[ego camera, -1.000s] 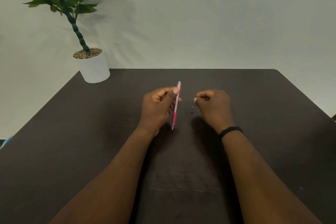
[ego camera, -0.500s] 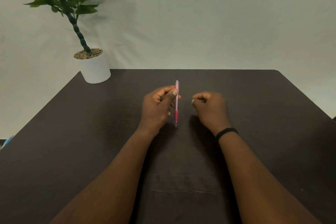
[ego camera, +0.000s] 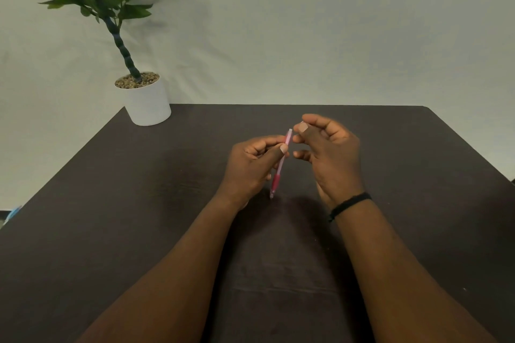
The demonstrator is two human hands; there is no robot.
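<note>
My left hand (ego camera: 250, 167) grips a pink pen (ego camera: 281, 166) between thumb and fingers, above the middle of the dark table (ego camera: 139, 203). The pen's darker red grip and tip point down toward me and its pale top end points away. My right hand (ego camera: 331, 153) is raised beside that top end. Its thumb and forefinger are pinched together just right of the pen's top, and a tiny pale piece (ego camera: 302, 122) seems to sit between them. The other fingers are curled. A black band circles my right wrist.
A white pot (ego camera: 147, 104) holding a green plant stands at the table's far left corner. A pale wall runs behind the table. Something blue (ego camera: 12, 214) peeks in at the left edge, off the table.
My right hand went down onto a small speck lying on the table, then rose to the pen's top end. The speck no longer shows on the table. The pen tilted slightly.
</note>
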